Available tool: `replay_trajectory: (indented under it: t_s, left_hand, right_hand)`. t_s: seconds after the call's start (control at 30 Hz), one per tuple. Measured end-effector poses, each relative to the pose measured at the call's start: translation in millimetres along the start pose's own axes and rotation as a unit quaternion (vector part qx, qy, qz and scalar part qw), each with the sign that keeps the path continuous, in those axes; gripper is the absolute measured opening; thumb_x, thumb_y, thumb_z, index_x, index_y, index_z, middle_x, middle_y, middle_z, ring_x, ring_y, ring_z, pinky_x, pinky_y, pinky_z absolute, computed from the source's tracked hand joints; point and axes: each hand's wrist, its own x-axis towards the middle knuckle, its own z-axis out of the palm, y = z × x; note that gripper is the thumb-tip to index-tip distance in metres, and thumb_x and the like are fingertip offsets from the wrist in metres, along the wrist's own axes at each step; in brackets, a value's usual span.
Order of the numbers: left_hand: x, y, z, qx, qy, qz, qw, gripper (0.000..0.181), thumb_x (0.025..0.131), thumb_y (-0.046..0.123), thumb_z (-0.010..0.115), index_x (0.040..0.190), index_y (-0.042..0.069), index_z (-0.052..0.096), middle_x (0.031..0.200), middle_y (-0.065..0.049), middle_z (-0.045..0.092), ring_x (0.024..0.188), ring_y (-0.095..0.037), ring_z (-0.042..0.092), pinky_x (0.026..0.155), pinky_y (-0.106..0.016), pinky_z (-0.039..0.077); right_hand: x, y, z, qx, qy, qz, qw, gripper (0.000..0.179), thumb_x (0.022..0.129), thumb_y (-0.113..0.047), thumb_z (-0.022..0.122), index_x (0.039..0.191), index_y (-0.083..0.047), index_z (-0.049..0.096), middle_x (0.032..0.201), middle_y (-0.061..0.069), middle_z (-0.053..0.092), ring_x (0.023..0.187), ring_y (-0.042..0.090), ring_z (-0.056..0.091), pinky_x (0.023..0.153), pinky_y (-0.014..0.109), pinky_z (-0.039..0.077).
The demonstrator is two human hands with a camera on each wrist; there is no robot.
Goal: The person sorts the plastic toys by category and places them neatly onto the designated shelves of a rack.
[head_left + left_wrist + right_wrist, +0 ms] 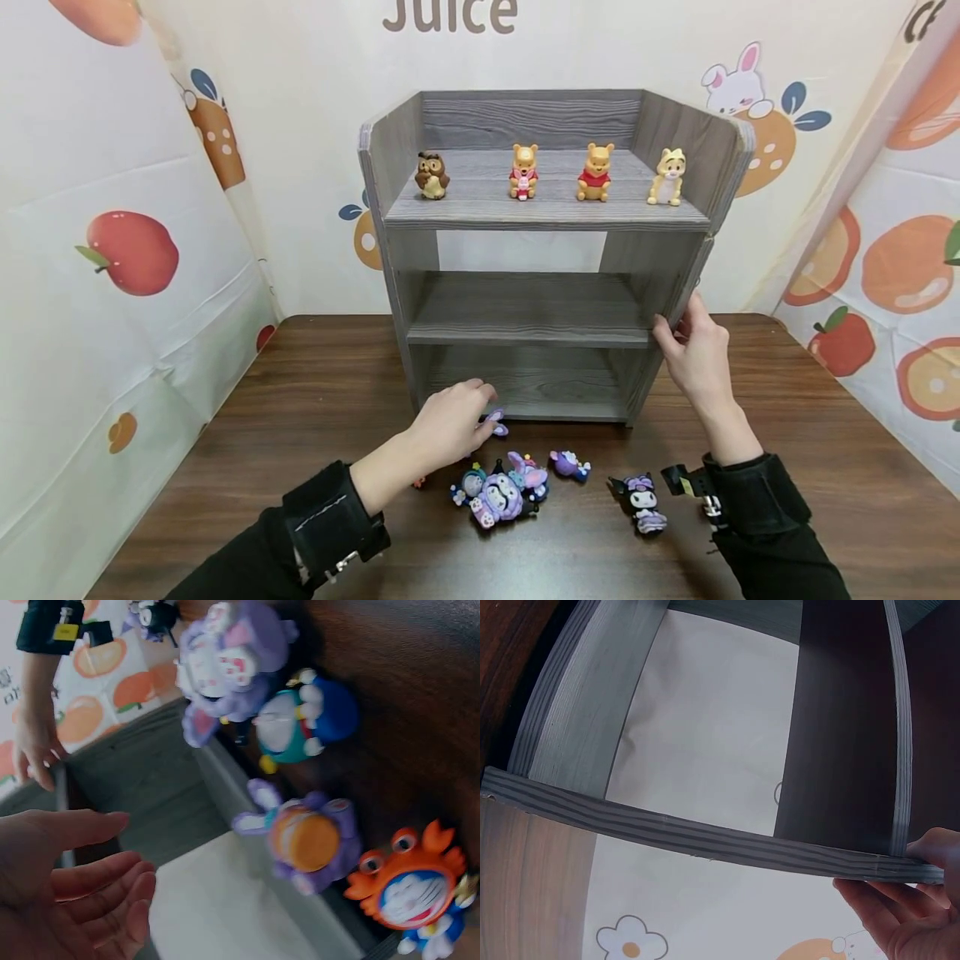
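Note:
A grey wood-grain shelf (525,379) stands on the table. My right hand (693,354) grips its right side panel (705,836), thumb on one face and fingers on the other. My left hand (453,421) hovers before the bottom tier with fingers loosely bent and nothing held, as the left wrist view shows. Just by its fingertips lies a purple long-eared figurine (497,423), partly hidden in the head view. Nearer me is a cluster of purple and blue figurines (498,496). The left wrist view also has an orange crab-costumed figurine (416,889).
On the top tier stand an owl figurine (432,177), two yellow bear figurines (593,173) and a pale yellow figurine (667,177). A small purple figurine (570,465) and a black-and-purple figurine (642,504) lie toward the right. Fruit-printed cloth (135,333) surrounds the table.

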Motion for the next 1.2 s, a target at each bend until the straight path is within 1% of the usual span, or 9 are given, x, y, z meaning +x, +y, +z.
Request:
replay_trajectory:
  t_s: [0.07, 0.23, 0.53, 0.6, 0.7, 0.8, 0.83, 0.93, 1.2]
  left_hand:
    - [1.7, -4.6, 6.6, -0.007, -0.019, -0.009, 0.9998, 0.026, 0.077, 0.017, 0.067, 0.097, 0.001, 0.063, 0.089, -0.008, 0.060, 0.078, -0.020, 0.060, 0.058, -0.032, 0.048]
    - [9.3, -14.2, 21.6, -0.010, -0.049, -0.022, 0.9985, 0.027, 0.076, 0.017, 0.068, 0.097, 0.000, 0.064, 0.089, -0.009, 0.060, 0.080, -0.023, 0.060, 0.059, -0.033, 0.049]
    - [29.9, -23.5, 39.9, -0.020, -0.112, -0.057, 0.9919, 0.025, 0.077, 0.017, 0.068, 0.097, 0.002, 0.063, 0.096, -0.010, 0.061, 0.087, -0.024, 0.058, 0.067, -0.035, 0.048]
    - [33.6, -24.5, 42.7, -0.019, -0.125, -0.063, 0.9900, 0.027, 0.077, 0.017, 0.068, 0.099, 0.002, 0.063, 0.098, -0.011, 0.061, 0.090, -0.025, 0.057, 0.070, -0.036, 0.047]
    - [38.1, -25.2, 46.9, -0.019, -0.141, -0.067, 0.9876, 0.024, 0.077, 0.016, 0.068, 0.096, 0.003, 0.063, 0.091, -0.008, 0.061, 0.085, -0.023, 0.058, 0.066, -0.034, 0.047]
    - [41.2, -24.1, 48.8, -0.016, -0.151, -0.068, 0.9860, 0.015, 0.075, 0.016, 0.070, 0.081, 0.006, 0.061, 0.076, -0.003, 0.057, 0.071, -0.017, 0.056, 0.057, -0.030, 0.045]
    - [42.3, -23.7, 49.3, -0.016, -0.155, -0.069, 0.9855, 0.015, 0.074, 0.016, 0.071, 0.075, 0.007, 0.059, 0.070, -0.001, 0.055, 0.065, -0.015, 0.053, 0.054, -0.029, 0.043]
    - [44.6, -22.2, 50.0, -0.013, -0.160, -0.067, 0.9848, 0.019, 0.074, 0.015, 0.071, 0.067, 0.009, 0.054, 0.063, 0.002, 0.049, 0.058, -0.012, 0.048, 0.050, -0.028, 0.041]
    - [45.3, -21.5, 51.5, 0.005, -0.151, -0.058, 0.9869, 0.008, 0.076, 0.011, 0.069, 0.075, 0.009, 0.061, 0.073, -0.001, 0.057, 0.066, -0.015, 0.055, 0.053, -0.029, 0.045]
  right_hand:
    - [-0.2, 0, 0, 0.002, -0.001, 0.000, 1.0000, 0.029, 0.084, -0.002, 0.051, 0.112, 0.006, 0.047, 0.096, 0.028, 0.059, 0.081, 0.041, 0.060, 0.060, 0.007, 0.041]
    - [-0.2, 0, 0, 0.003, 0.003, -0.006, 1.0000, 0.029, 0.084, -0.001, 0.050, 0.112, 0.006, 0.047, 0.094, 0.028, 0.059, 0.080, 0.041, 0.059, 0.059, 0.001, 0.034]
    - [-0.2, 1, 1, 0.003, 0.005, -0.005, 1.0000, 0.029, 0.084, -0.001, 0.050, 0.112, 0.006, 0.047, 0.094, 0.027, 0.059, 0.081, 0.041, 0.060, 0.059, 0.001, 0.034]
    - [-0.4, 0, 1, 0.001, 0.005, -0.004, 1.0000, 0.029, 0.084, -0.001, 0.051, 0.112, 0.006, 0.047, 0.094, 0.027, 0.059, 0.081, 0.041, 0.060, 0.060, 0.005, 0.039]
    - [-0.5, 0, 1, 0.000, 0.005, -0.004, 1.0000, 0.029, 0.084, -0.001, 0.051, 0.112, 0.006, 0.047, 0.094, 0.027, 0.059, 0.082, 0.041, 0.060, 0.060, 0.006, 0.040]
    - [-0.6, 0, 1, 0.001, 0.005, -0.006, 1.0000, 0.030, 0.084, -0.001, 0.051, 0.112, 0.006, 0.047, 0.095, 0.027, 0.059, 0.082, 0.041, 0.060, 0.060, 0.006, 0.040]
    - [-0.6, 0, 1, 0.002, 0.005, -0.006, 1.0000, 0.029, 0.084, -0.001, 0.051, 0.112, 0.006, 0.047, 0.095, 0.027, 0.059, 0.081, 0.041, 0.060, 0.060, 0.002, 0.035]
    - [-0.5, -1, 0, 0.003, 0.006, -0.005, 1.0000, 0.029, 0.084, -0.001, 0.050, 0.112, 0.006, 0.047, 0.095, 0.027, 0.059, 0.081, 0.041, 0.060, 0.059, 0.001, 0.035]
    - [-0.4, 0, 1, 0.008, 0.005, -0.003, 1.0000, 0.030, 0.084, -0.001, 0.051, 0.113, 0.005, 0.048, 0.096, 0.027, 0.059, 0.083, 0.041, 0.059, 0.060, 0.002, 0.036]
